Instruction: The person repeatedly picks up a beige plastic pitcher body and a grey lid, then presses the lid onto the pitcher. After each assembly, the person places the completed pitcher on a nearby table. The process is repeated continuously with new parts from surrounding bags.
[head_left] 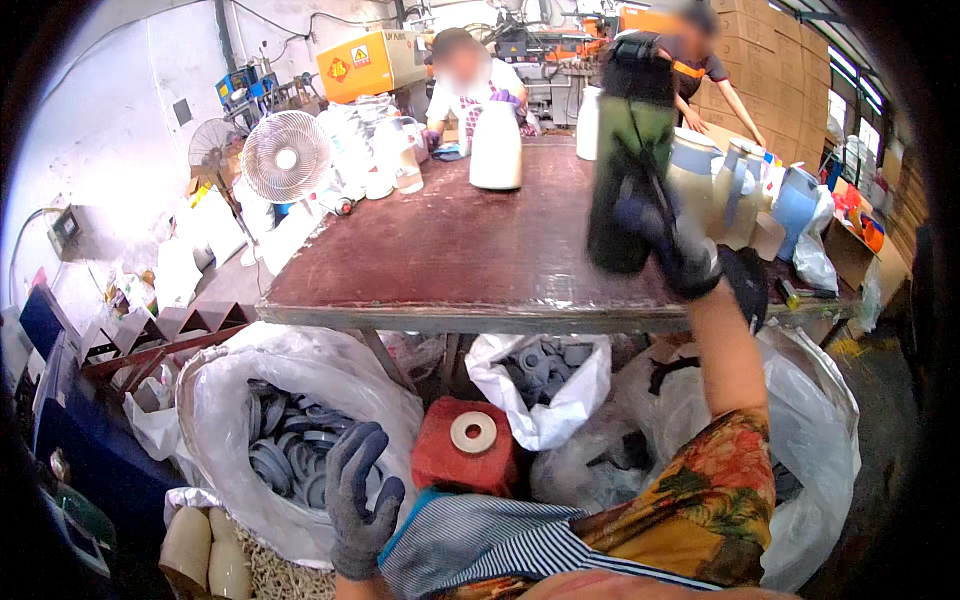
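My right hand (pixel 682 250), in a dark glove, is raised over the right part of the table and closed on the side of a tall dark green jug (pixel 622 160) with a black top. Motion blurs the jug, and its handle cannot be made out clearly. Low at the front, my left hand (pixel 362 490), in a grey-blue glove, holds nothing and has its fingers apart. It is beside a white sack (pixel 205 400) filled with grey plastic rings (pixel 295 440).
A brown table (pixel 400 255) carries a cream jug (pixel 496 150) and several blue and cream jugs (pixel 740 185) at right. Two people work beyond it. Under its front edge are a red stool (pixel 440 460) and another sack of grey parts (pixel 540 370). A fan (pixel 287 158) stands left.
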